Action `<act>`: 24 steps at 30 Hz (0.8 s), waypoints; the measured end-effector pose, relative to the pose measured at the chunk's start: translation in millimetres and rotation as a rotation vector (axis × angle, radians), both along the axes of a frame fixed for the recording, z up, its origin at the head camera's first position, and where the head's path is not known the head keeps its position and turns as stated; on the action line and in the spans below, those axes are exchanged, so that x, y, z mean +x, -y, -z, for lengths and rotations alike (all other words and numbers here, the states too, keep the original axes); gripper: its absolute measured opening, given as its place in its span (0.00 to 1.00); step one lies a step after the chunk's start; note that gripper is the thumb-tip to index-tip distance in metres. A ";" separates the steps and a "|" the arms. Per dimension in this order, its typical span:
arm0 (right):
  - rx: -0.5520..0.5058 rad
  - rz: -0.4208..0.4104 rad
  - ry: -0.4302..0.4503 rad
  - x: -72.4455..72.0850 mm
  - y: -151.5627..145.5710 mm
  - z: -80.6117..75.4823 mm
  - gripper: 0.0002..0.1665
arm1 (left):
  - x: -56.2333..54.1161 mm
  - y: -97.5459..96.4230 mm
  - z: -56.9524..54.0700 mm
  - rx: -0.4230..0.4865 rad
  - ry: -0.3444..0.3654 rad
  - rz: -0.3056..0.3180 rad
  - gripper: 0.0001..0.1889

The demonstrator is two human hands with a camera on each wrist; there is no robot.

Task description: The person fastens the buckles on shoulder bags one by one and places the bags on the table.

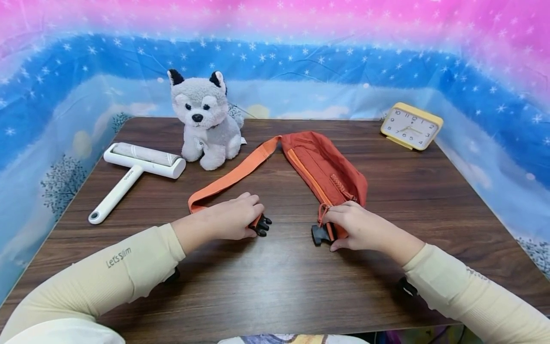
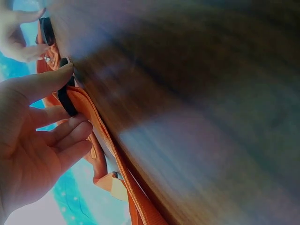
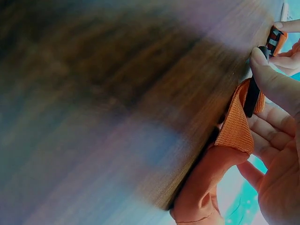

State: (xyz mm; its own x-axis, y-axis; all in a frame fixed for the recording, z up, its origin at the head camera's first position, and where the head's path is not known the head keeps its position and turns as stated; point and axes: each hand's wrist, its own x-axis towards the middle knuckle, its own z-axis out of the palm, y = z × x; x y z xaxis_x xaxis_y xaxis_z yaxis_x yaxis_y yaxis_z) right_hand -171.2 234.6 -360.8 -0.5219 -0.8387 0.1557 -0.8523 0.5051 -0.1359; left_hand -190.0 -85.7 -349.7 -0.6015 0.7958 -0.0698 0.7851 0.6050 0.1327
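Note:
A rust-red waist bag (image 1: 322, 162) with an orange zip lies on the table, its orange strap (image 1: 234, 177) looping out to the left. My left hand (image 1: 234, 216) pinches the black pronged buckle half (image 1: 260, 225) at the strap's end between thumb and fingers. On the other side, my right hand (image 1: 358, 227) grips the black socket buckle half (image 1: 321, 235) at the bag's near end. The two halves face each other across a gap of bare wood. In the right wrist view, a short orange webbing piece (image 3: 236, 124) joins the socket half to the bag.
A grey and white plush husky (image 1: 210, 119) sits at the back left. Beside it lies a white lint roller (image 1: 142, 165), its handle toward the near left. A yellow alarm clock (image 1: 411, 126) stands at the back right corner of the brown wooden table (image 1: 275, 291).

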 end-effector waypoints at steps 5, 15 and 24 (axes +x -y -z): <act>-0.010 -0.007 0.006 0.2 0.2 -1.5 0.29 | -0.5 0.5 0.2 0.019 -0.012 0.020 0.18; -0.049 -0.018 0.021 -1.0 -1.2 -0.9 0.27 | 0.0 1.1 1.2 0.037 -0.021 0.038 0.16; -0.091 -0.025 0.020 -2.2 -2.5 -3.9 0.26 | 1.2 1.2 0.0 0.050 -0.031 0.040 0.16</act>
State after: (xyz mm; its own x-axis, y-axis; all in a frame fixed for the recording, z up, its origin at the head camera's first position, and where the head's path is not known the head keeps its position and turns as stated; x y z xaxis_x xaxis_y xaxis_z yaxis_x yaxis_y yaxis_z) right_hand -173.5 237.1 -356.8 -0.5050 -0.8342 0.2214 -0.8609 0.4687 -0.1978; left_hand -188.8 -86.8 -349.7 -0.5703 0.8214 -0.0110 0.8128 0.5662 0.1374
